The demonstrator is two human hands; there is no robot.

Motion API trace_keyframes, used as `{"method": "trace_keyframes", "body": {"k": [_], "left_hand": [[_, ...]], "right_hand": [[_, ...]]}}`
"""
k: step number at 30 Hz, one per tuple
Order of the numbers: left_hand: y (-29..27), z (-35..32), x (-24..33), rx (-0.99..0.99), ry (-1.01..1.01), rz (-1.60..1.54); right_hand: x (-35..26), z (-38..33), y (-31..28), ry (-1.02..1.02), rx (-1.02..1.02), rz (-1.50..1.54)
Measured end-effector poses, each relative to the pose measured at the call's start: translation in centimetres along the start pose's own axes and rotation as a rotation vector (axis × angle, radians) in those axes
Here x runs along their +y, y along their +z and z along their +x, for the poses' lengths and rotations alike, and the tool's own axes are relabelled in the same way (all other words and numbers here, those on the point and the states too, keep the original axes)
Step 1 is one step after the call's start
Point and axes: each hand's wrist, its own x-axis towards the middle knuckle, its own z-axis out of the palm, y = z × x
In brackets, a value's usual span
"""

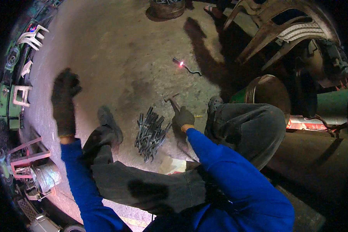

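Observation:
My right hand (185, 117), in a dark work glove, is closed round a hammer (174, 103) with a slim head, held low over the concrete floor. Just left of that hand lies a heap of dark metal open-end wrenches (150, 133), loosely bunched between my feet. My left hand (67, 87), also gloved, is raised out to the left, away from the heap. Its fingers look curled, and shadow hides whatever may be in them.
A lit lamp (180, 62) with a bent dark cord lies ahead. Plastic chairs (294, 33) stand at the far right, near a large bucket (270, 92). A round tub (167, 9) sits far ahead. Machinery, stools (22, 95) and a drum (45, 177) line the left.

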Motion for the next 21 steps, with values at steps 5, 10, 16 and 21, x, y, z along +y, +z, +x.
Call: {"method": "trace_keyframes", "body": {"k": [5, 10, 16, 21], "left_hand": [[2.6, -2.7, -0.9, -0.649, -0.098, 0.612], [4.1, -3.0, -0.5, -0.712, -0.150, 0.505], [4.7, -4.4, -1.3, -0.641, -0.222, 0.479], [12.3, -3.7, -2.3, -0.850, -0.148, 0.627]], "right_hand": [[1.0, 3.4, -0.7, -0.139, 0.193, 0.035], [5.0, 14.4, -4.3, -0.153, 0.465, 0.233], [5.7, 20.7, -8.1, 0.112, 0.060, 1.183], [10.5, 19.9, -1.1, 0.071, -0.117, 1.734]]}}
